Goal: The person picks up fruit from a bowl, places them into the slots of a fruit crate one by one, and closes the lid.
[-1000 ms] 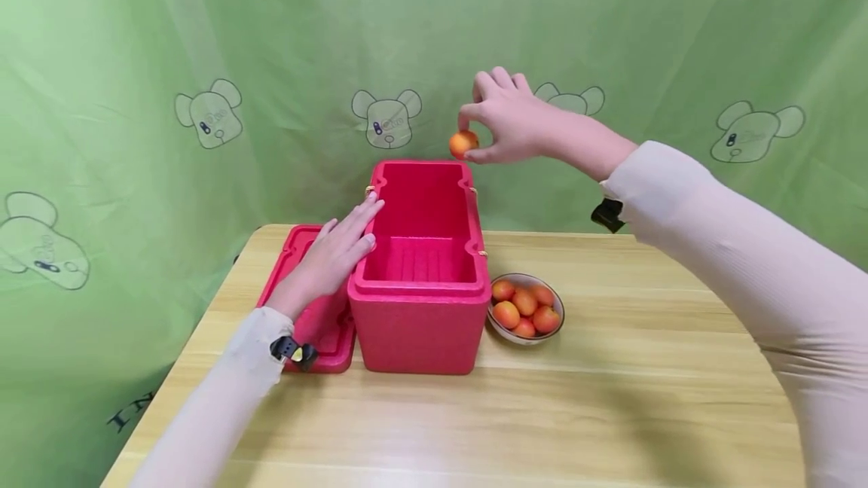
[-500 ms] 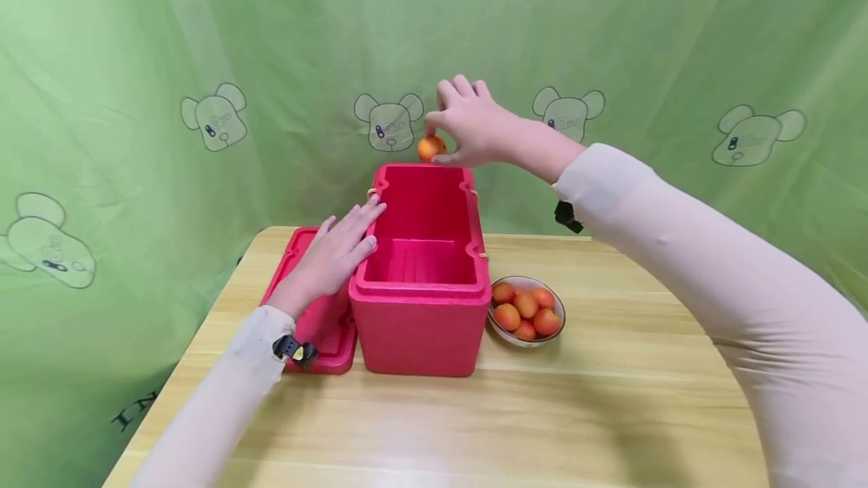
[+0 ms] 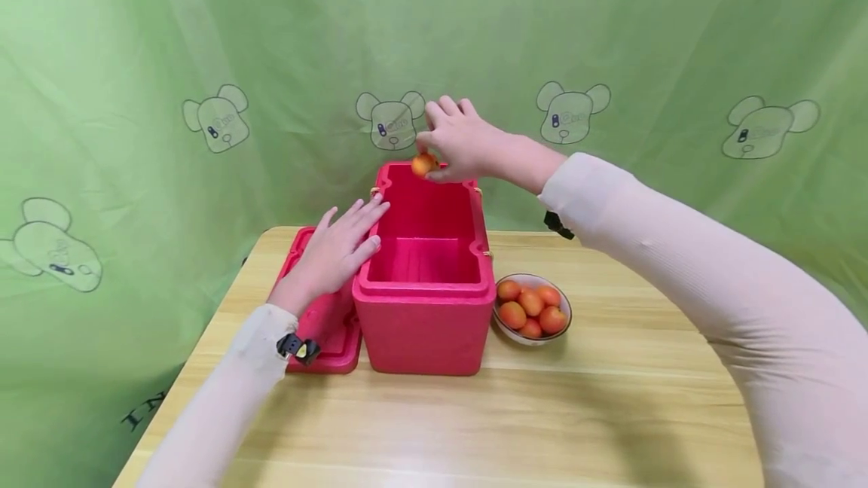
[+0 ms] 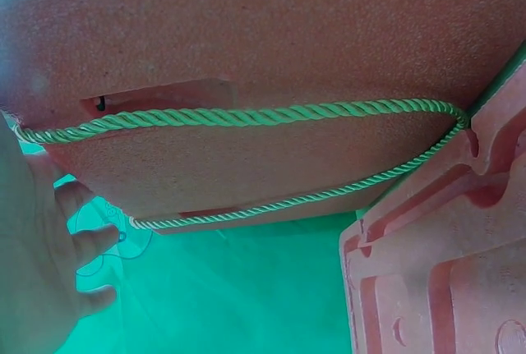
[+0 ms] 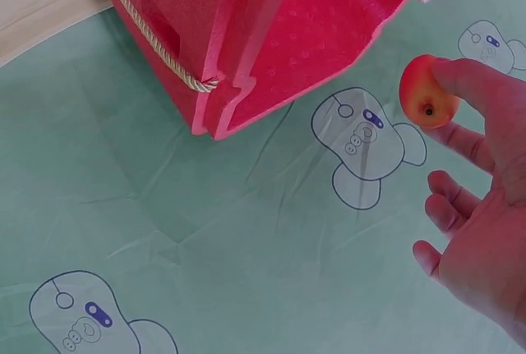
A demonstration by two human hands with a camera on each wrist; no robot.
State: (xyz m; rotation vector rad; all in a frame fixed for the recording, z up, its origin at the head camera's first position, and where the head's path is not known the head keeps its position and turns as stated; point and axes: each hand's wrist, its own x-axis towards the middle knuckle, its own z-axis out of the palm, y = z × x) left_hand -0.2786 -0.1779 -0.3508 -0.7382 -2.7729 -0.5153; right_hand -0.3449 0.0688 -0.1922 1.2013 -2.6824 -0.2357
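Note:
Between thumb and index finger, my right hand pinches a small orange-red fruit, apricot-like, over the far end of a red foam box. In the right wrist view the fruit shows a dark dimple, and the other fingers stay off it. My left hand rests with spread fingers on the box's left rim. The box stands without its lid, and its visible floor is bare. A rope handle runs along the box's side in the left wrist view.
The red lid lies on the wooden table left of the box, partly under my left forearm. A bowl with several similar fruits stands close to the box's right side. A green curtain hangs behind.
My right hand has carried the fruit leftward from beyond the box's right corner, then lowered it to the far opening. The left hand keeps its place on the rim.

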